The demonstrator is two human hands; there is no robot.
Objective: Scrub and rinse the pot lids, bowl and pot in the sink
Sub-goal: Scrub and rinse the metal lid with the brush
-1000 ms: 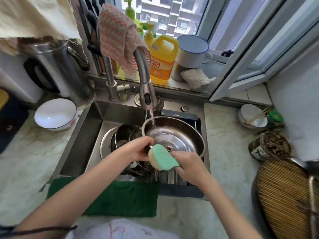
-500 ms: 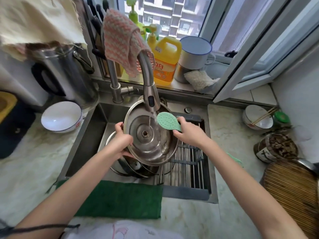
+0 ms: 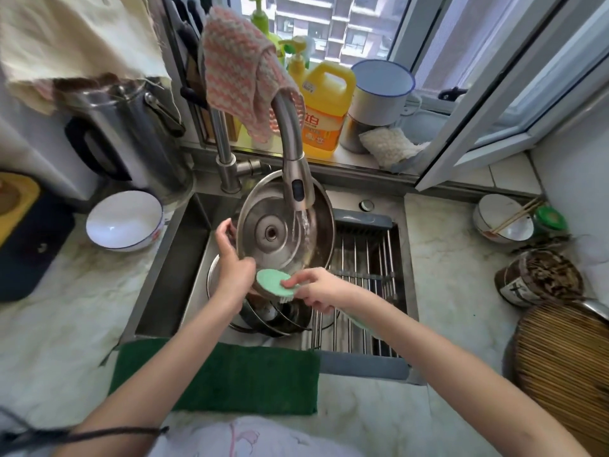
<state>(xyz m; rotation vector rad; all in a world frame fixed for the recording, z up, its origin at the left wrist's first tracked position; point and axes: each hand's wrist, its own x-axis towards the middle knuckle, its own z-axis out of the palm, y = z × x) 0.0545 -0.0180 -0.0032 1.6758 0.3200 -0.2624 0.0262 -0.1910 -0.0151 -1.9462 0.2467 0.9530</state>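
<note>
A steel pot lid (image 3: 263, 225) stands tilted on edge over the sink (image 3: 171, 285), its inner side facing me, with water from the faucet (image 3: 295, 179) running down it. My left hand (image 3: 230, 258) grips the lid's left rim. My right hand (image 3: 313, 288) holds a green scrub brush (image 3: 272, 282) against the lid's lower edge. Below them, more steel lids and a pot (image 3: 280, 318) lie stacked in the basin, mostly hidden. A white bowl (image 3: 125, 219) sits on the counter to the left of the sink.
A wire drying rack (image 3: 365, 275) spans the sink's right half. A green cloth (image 3: 214, 374) lies along the front edge. A steel kettle (image 3: 131, 133) stands back left; a yellow detergent jug (image 3: 324, 107) and enamel mug (image 3: 379, 90) are on the sill. A bamboo-covered pan (image 3: 566, 367) is at right.
The lid went from lying flat to standing tilted under the running water, then shifted up and back. My right hand brought the brush from the lid's upper right down to its lower edge.
</note>
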